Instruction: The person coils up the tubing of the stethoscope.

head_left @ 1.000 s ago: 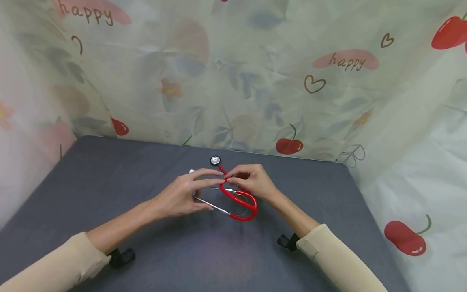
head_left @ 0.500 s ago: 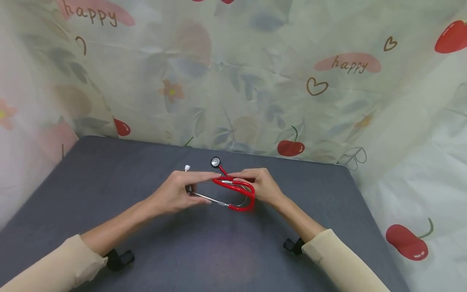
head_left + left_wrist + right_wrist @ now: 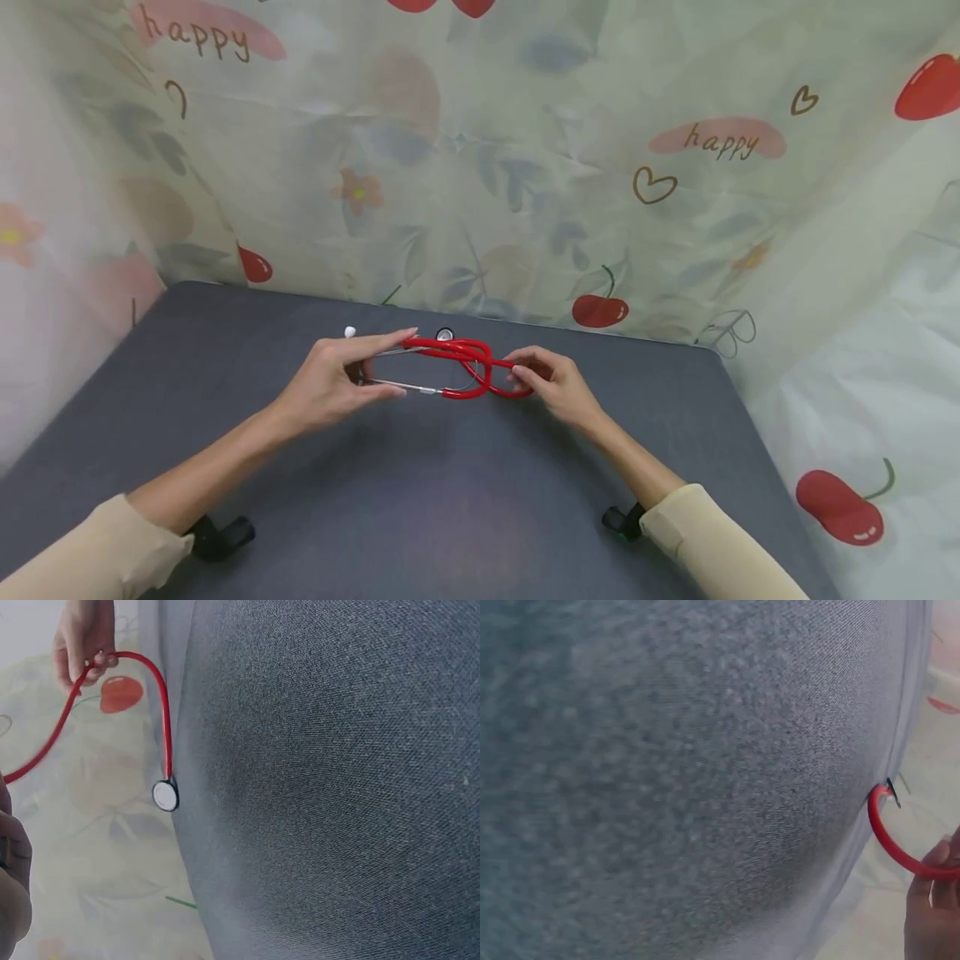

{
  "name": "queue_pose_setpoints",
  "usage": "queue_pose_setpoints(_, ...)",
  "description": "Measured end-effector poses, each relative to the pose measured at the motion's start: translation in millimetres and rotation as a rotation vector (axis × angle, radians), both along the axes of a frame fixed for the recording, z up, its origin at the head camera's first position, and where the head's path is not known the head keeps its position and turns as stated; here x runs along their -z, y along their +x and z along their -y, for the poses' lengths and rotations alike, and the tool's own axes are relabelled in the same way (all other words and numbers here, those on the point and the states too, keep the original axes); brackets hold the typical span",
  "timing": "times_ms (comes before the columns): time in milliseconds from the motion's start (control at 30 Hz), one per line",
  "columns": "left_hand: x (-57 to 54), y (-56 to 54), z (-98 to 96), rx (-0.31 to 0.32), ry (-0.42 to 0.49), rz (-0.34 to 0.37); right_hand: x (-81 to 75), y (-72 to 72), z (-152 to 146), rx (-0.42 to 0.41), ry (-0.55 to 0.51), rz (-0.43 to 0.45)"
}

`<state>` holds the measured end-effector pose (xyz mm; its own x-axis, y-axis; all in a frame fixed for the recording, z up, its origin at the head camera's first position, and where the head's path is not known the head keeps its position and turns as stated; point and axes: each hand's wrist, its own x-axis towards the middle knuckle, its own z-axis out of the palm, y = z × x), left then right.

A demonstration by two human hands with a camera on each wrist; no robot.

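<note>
A stethoscope with red tubing (image 3: pixel 483 354) is held raised between both hands. My left hand (image 3: pixel 318 379) grips its metal ear tubes, fingers along the upper one and thumb along the lower (image 3: pixel 405 386). One white ear tip (image 3: pixel 350 332) pokes out above that hand. My right hand (image 3: pixel 558 387) pinches the red tube to the right of the loop. Behind the loop, the round chest piece (image 3: pixel 445 334) shows in part. In the left wrist view the chest piece (image 3: pixel 165 796) hangs from the tube's curved end. The right wrist view has it edge-on, beyond the right fingers (image 3: pixel 922 900).
A dark grey cloth-covered table (image 3: pixel 465 500) lies below the hands. Past its back edge hangs a pale printed curtain (image 3: pixel 495 167), which also covers both sides. Each wrist wears a small black camera, the left one (image 3: pixel 221 537) and the right one (image 3: pixel 624 521).
The left hand has moved left and slightly up with the ear tubes, the right hand slightly right. The tubing has been drawn into a flatter loop, and the chest piece now sits behind it.
</note>
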<state>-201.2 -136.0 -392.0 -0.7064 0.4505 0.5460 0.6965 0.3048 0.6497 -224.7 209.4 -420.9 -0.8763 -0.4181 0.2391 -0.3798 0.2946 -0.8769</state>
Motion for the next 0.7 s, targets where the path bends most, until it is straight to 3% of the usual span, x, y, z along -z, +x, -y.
queue_pose_setpoints(200,3.5,-4.4,1.0,-0.049,-0.010,-0.043,-15.9,11.8,15,-0.067,0.093,-0.171)
queue_pose_setpoints(300,6.7,-7.6,1.7,-0.088,-0.025,-0.061,-18.1,13.6,20,-0.125,0.091,-0.228)
queue_pose_setpoints(500,14.3,-13.1,2.6,-0.180,-0.113,-0.048,-5.6,10.0,21,-0.199,0.070,-0.255)
queue_pose_setpoints(700,23.2,-17.9,2.1,-0.237,-0.197,-0.007,5.6,5.2,17,-0.194,0.079,-0.233)
